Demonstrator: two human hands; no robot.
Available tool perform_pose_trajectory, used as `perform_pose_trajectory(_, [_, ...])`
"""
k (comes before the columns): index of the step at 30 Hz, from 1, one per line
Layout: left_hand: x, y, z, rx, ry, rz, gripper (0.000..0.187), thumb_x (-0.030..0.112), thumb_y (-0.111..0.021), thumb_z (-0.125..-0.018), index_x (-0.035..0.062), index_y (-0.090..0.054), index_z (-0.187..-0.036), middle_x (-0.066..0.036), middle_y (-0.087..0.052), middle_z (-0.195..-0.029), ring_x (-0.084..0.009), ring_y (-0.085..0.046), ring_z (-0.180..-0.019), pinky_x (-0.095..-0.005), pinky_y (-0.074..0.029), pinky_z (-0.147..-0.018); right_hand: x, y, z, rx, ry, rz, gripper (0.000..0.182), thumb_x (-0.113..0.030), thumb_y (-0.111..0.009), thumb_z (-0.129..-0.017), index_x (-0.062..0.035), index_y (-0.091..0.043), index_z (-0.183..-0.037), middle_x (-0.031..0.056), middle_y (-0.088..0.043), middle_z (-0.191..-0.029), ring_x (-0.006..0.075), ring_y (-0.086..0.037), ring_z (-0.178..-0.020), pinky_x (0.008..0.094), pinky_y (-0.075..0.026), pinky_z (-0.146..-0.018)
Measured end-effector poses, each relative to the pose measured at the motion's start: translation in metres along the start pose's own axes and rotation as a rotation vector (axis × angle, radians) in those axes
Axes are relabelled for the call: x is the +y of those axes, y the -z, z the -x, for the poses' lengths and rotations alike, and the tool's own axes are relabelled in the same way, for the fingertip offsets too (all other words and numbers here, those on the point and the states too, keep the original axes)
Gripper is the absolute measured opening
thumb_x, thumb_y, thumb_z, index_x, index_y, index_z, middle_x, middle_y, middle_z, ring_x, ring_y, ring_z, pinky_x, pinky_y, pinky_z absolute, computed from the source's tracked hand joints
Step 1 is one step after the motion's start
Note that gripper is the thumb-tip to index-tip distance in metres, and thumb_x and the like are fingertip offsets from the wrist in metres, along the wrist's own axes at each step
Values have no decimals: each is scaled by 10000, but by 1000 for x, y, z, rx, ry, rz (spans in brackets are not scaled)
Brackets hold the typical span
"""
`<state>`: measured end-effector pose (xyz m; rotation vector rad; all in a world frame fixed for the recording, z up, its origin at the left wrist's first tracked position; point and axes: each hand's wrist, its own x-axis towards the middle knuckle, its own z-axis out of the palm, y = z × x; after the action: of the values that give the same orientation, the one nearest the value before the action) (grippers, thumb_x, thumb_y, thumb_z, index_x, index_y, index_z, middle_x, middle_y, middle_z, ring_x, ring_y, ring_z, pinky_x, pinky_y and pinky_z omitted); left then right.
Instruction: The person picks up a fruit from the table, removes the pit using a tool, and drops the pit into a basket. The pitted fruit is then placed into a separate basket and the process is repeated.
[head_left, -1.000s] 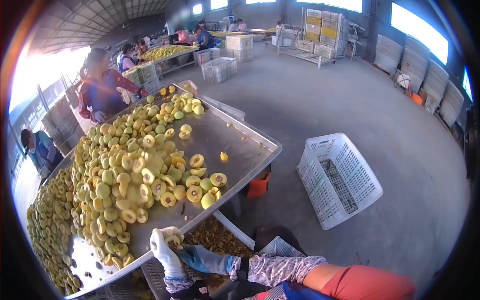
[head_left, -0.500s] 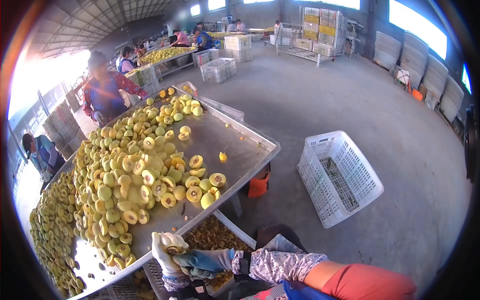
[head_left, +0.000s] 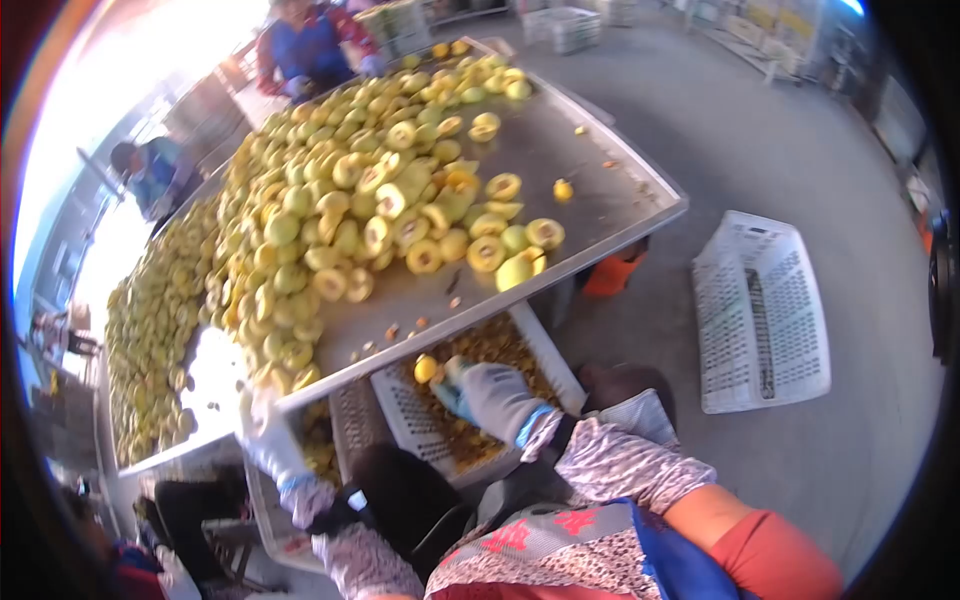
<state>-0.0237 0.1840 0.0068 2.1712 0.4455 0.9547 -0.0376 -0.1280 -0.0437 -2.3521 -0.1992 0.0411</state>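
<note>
Over slotted white crate (head_left: 400,420), gloved right hand (head_left: 490,395) fingertips pinching small, light, slippery yellow fruit half (head_left: 426,369); left hand (head_left: 262,425) fingers indiscernible

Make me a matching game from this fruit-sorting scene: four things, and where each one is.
Things:
1. right hand
2. left hand
3. white crate
4. fruit pile

Places:
A. lying on the concrete floor
B. at the metal table's near edge
C. heaped on the table
D. over the tray of scraps, holding a yellow fruit piece

Pairs: 1-D, 2-B, 3-A, 4-C
</note>
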Motion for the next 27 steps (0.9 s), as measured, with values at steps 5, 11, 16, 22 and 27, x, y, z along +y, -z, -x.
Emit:
perform_pose_trajectory(5, [51,-93,-24,-404,-82,176,360,230,-688,-902,18,-661,-1192,-147,-691,-1098,-236,-661,-945,-330,-516,-874,3,1,-4,-10,3,31,222,-215,-647,-870,-57,-593,-1017,234,-685,-809,434,-674,-791,526,-529,-667])
perform_pose_trajectory(11, [52,-206,-39,-517,-369,-330,626,456,-663,-804,36,-584,-1262,-225,-574,-1283,-426,-520,-1213,-468,-450,-1026,8,6,1,-151,-50,158,180,-134,-546,-870,-77,-713,-902,206,-715,-912,374,-709,-887,466,-571,-769])
perform_pose_trajectory(16, [69,-192,-24,-756,-386,-560,397,261,-647,-804,107,-610,-1168,-221,-574,-1196,-398,-598,-1079,-475,-513,-914,1,21,-6,-158,-135,59,203,-176,-542,-912,-54,-650,-1033,233,-704,-934,396,-693,-890,493,-541,-730])
perform_pose_trajectory(22, [18,-195,-26,-753,-126,142,396,141,-617,-853,100,-594,-1246,-161,-616,-1140,-315,-639,-933,-402,-543,-789,1,25,-1,-38,-63,-68,208,-194,-568,-941,-62,-603,-1098,242,-686,-883,420,-676,-853,499,-523,-709])
perform_pose_trajectory(27, [85,-120,20,-905,175,1080,461,157,-580,-899,66,-523,-1347,-128,-614,-1180,-229,-625,-956,-293,-530,-708,11,-1,-10,119,-10,-138,238,-284,-630,-937,-83,-597,-1060,224,-685,-858,423,-664,-800,509,-506,-651])
